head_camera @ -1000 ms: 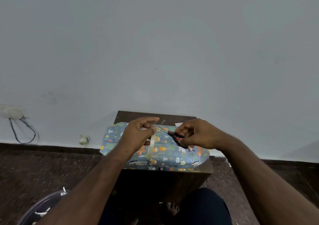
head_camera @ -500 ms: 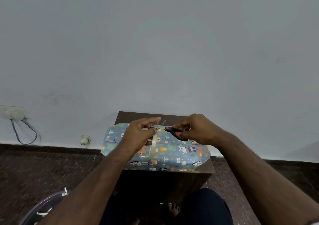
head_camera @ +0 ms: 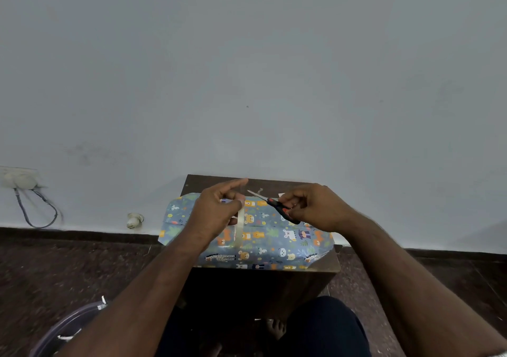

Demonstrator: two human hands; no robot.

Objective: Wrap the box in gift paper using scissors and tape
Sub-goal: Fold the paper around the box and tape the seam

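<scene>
Head view, near to far. Nearest: two bare forearms reaching forward over a dark knee and a bare foot on the floor. Next, wrapped box (head_camera: 263,236) in blue animal-print paper, lying flat on small dark table (head_camera: 315,271), under both hands. Paper ends at left and right still sticking out unfolded beyond the box.

Left hand (head_camera: 216,214): thumb and a curled finger pinching the upper end of a clear tape strip (head_camera: 240,226), forefinger stretched straight ahead above it. Below the fingertips, strip running down across the paper top toward the near edge, seemingly stuck along the seam. Whether a tape roll sits behind the palm, cannot tell.

Right hand (head_camera: 315,208): fingers curled round the black-and-red handles of scissors (head_camera: 277,206), blades pointing left, tips just beside the left fingertips and apart from the tape. Blades look nearly together, hard to be sure.

Farther off: pale wall, a socket with a looped cable at far left.

Step in hand, as a judgement: taping the long seam, at the cut of the strip. Next move likely calls for holding the strip taut at the pinch, bringing the blades across it just beyond the fingertips without nicking the paper, then pressing the free end flat. Side flaps not yet done.
</scene>
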